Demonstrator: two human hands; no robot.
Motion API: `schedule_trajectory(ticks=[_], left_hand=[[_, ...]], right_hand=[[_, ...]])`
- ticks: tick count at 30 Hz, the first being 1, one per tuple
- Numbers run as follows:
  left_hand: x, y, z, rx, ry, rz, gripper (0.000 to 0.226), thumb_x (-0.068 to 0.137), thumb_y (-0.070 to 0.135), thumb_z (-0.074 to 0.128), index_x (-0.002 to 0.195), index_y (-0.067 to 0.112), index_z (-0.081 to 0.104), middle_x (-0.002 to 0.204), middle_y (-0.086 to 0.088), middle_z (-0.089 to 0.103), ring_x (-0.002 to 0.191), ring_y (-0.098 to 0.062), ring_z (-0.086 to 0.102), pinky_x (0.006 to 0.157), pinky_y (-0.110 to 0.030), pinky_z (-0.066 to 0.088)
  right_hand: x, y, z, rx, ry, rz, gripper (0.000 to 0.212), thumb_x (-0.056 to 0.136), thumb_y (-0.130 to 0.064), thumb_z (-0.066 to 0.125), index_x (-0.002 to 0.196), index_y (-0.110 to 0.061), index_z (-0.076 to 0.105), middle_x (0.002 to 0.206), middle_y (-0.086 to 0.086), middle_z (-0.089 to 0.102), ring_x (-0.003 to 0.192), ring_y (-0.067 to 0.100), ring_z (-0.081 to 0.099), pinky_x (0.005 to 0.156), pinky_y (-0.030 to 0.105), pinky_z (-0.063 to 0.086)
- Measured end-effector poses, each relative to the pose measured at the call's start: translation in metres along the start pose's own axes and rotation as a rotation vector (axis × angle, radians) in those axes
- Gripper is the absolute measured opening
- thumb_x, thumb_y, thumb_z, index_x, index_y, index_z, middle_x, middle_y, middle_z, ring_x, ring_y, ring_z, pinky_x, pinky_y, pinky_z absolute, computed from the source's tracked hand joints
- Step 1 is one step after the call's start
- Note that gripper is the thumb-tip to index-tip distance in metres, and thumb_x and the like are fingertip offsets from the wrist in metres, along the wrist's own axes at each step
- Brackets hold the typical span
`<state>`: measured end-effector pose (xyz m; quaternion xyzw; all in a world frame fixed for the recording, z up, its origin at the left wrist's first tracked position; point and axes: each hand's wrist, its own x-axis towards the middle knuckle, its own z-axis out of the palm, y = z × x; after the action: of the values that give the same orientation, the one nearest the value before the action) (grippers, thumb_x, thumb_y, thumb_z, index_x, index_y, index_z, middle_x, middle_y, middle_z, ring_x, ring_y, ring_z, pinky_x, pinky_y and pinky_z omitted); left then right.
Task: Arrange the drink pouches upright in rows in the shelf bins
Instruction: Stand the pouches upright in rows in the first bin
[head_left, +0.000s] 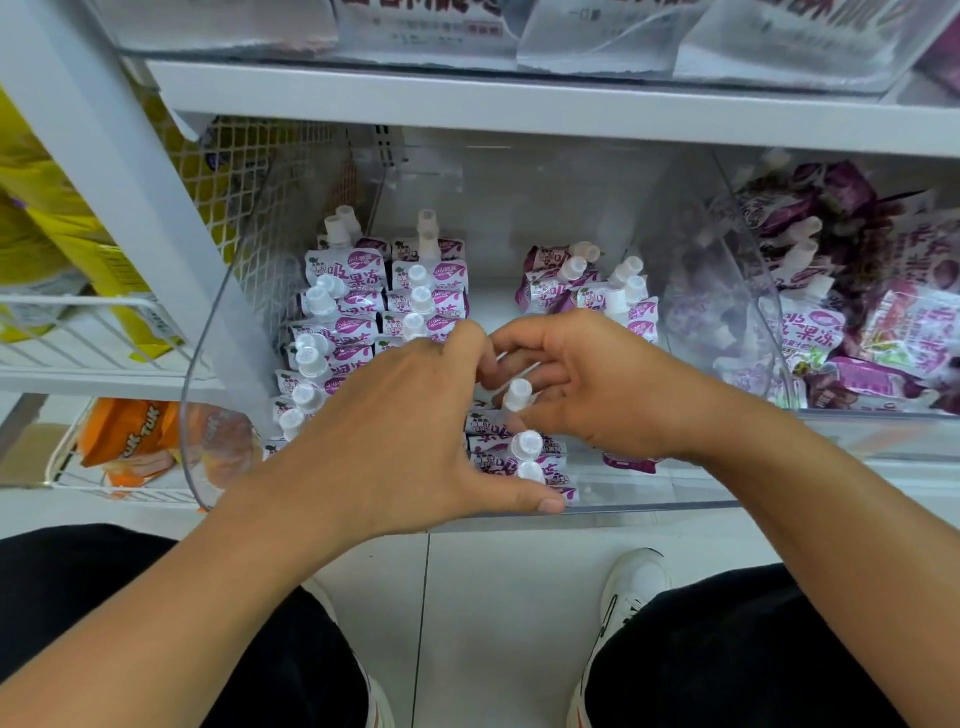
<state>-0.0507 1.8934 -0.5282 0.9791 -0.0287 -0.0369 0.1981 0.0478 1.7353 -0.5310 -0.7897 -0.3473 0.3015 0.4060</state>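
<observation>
1. A white shop shelf (519, 104) runs across the top, and below it sits a clear plastic bin (649, 506) on a lower shelf, over a white tiled floor (493, 597).
2. The bin holds purple-and-white drink pouches (358, 301) with white screw caps. At its left side two rows stand upright, caps up, one pouch behind the next from the front towards the back.
3. A loose cluster of pouches (582, 291) at the back right of the same bin leans and lies at mixed angles, caps pointing up and to the right.
4. The left hand (410, 431) lies palm down over the middle rows, its fingers bent down among the pouches and its thumb stretched along the bin's front edge. Whether it holds any pouch cannot be told, as the hand hides what is beneath it.
5. The right hand (587, 384) is curled, its fingertips meeting those of the left. A capped pouch (517, 397) stands upright just beside its fingers, cap up; the grip on it is hidden.
6. Two more caps (527, 447) show in front, between the hands, also upright.
7. A neighbouring bin (769, 291) to the right holds pouches heaped in disorder.
8. Orange snack packets (130, 436) lie in a wire basket at lower left.
</observation>
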Motion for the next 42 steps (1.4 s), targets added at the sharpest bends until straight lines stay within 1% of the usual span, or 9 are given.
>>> schedule_trajectory(ticks=[3,7,10,15,21,28,32,39,42], left_hand=[[0.001,0.002,0.007,0.031,-0.06,-0.001,0.101,0.048,0.101,0.045,0.125,0.036,0.037,0.117,0.015,0.061,0.108,-0.014,0.056,0.092,-0.035,0.048],[0.004,0.002,0.012,0.144,-0.063,0.084,0.09,0.061,0.1,0.03,0.114,0.033,0.058,0.102,0.017,0.062,0.099,-0.011,0.056,0.095,-0.035,0.042],[0.005,0.0,0.012,0.138,-0.054,0.096,0.08,0.066,0.097,0.029,0.101,0.034,0.062,0.091,0.017,0.061,0.088,-0.008,0.056,0.091,-0.034,0.043],[0.005,-0.003,0.012,0.103,-0.069,0.124,0.076,0.069,0.094,0.03,0.101,0.034,0.064,0.089,0.016,0.061,0.087,-0.008,0.057,0.089,-0.033,0.043],[0.003,-0.002,0.012,0.109,-0.054,0.128,0.073,0.071,0.09,0.033,0.106,0.035,0.063,0.094,0.017,0.062,0.091,-0.007,0.058,0.092,-0.033,0.042],[0.004,-0.006,0.011,0.069,-0.046,0.152,0.076,0.071,0.09,0.037,0.111,0.032,0.066,0.094,0.016,0.061,0.089,-0.008,0.058,0.089,-0.033,0.046],[0.002,-0.008,0.01,0.054,-0.016,0.158,0.081,0.071,0.089,0.038,0.121,0.032,0.067,0.099,0.016,0.06,0.092,-0.008,0.058,0.09,-0.033,0.047],[-0.001,-0.009,0.0,0.006,0.176,0.08,0.072,0.056,0.096,0.049,0.081,0.033,0.072,0.076,0.017,0.066,0.076,-0.004,0.062,0.072,-0.033,0.052],[0.006,-0.01,-0.009,-0.104,0.295,0.053,0.054,0.078,0.08,0.045,0.093,0.033,0.068,0.09,0.018,0.066,0.088,-0.004,0.059,0.078,-0.031,0.049]], right_hand=[[-0.014,-0.008,-0.025,-0.033,0.003,0.07,0.057,0.078,0.002,0.077,0.125,-0.025,0.059,0.118,-0.006,0.061,0.095,0.009,0.07,0.08,0.028,0.06],[-0.038,-0.019,-0.048,-0.916,0.046,0.28,0.043,0.075,-0.037,0.08,0.112,-0.029,0.058,0.103,-0.008,0.061,0.091,0.013,0.061,0.081,0.031,0.054],[-0.041,-0.026,-0.025,-1.153,-0.166,0.46,0.048,0.078,-0.056,0.071,0.099,-0.021,0.045,0.096,-0.003,0.047,0.096,0.022,0.054,0.077,0.031,0.045],[-0.033,-0.01,-0.012,-1.114,-0.21,0.421,0.052,0.082,-0.03,0.069,0.13,-0.022,0.05,0.123,0.007,0.054,0.106,0.028,0.058,0.08,0.033,0.048],[-0.029,-0.002,-0.031,-0.914,-0.028,0.304,0.026,0.088,-0.029,0.05,0.067,-0.014,0.05,0.07,0.005,0.051,0.072,0.029,0.055,0.067,0.041,0.051],[-0.026,-0.011,-0.045,-0.941,0.114,0.118,0.004,0.095,-0.03,0.057,0.093,-0.027,0.06,0.091,0.0,0.061,0.083,0.023,0.055,0.071,0.033,0.042],[-0.013,-0.03,-0.043,-0.901,0.312,-0.099,0.017,0.095,-0.029,0.058,0.109,-0.023,0.065,0.1,0.002,0.061,0.092,0.027,0.059,0.082,0.041,0.05],[0.025,-0.004,-0.016,-0.746,0.007,-0.023,0.015,0.093,-0.024,0.063,0.107,-0.023,0.069,0.097,-0.002,0.063,0.088,0.015,0.054,0.075,0.029,0.039],[0.027,-0.007,-0.022,-0.62,-0.098,-0.015,0.013,0.09,-0.022,0.065,0.102,-0.023,0.07,0.092,-0.003,0.067,0.085,0.017,0.061,0.076,0.035,0.049]])
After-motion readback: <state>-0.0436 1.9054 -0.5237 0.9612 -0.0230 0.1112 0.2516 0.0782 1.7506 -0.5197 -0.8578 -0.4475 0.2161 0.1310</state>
